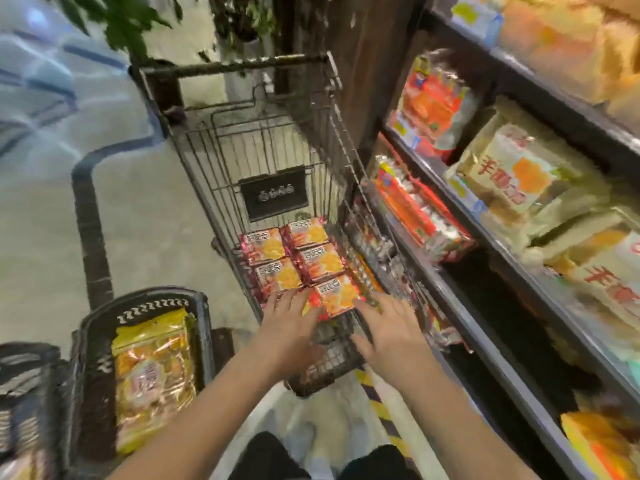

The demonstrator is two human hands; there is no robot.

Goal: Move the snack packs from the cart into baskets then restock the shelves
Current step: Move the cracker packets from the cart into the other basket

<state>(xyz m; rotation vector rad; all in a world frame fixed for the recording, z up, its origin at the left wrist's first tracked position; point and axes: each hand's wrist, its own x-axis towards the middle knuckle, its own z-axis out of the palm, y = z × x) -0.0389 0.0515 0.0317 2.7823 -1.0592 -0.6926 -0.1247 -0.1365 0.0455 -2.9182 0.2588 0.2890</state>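
A dark wire cart (266,140) stands ahead of me with several red-and-orange snack packs (298,258) lying flat in its near end. My left hand (291,327) and my right hand (388,330) reach over the cart's near rim, fingers spread, one on each side of the nearest snack pack (337,294). Both hands touch or nearly touch that pack; the blur hides whether either grips it. A black plastic basket (104,327) on the floor at the lower left holds a large yellow-orange snack bag (154,375).
Shelves (540,98) on the right carry cream and orange packs on several levels, close beside the cart. A second dark basket (24,393) shows at the far left edge. A potted plant (239,32) stands behind the cart. Open floor lies to the cart's left.
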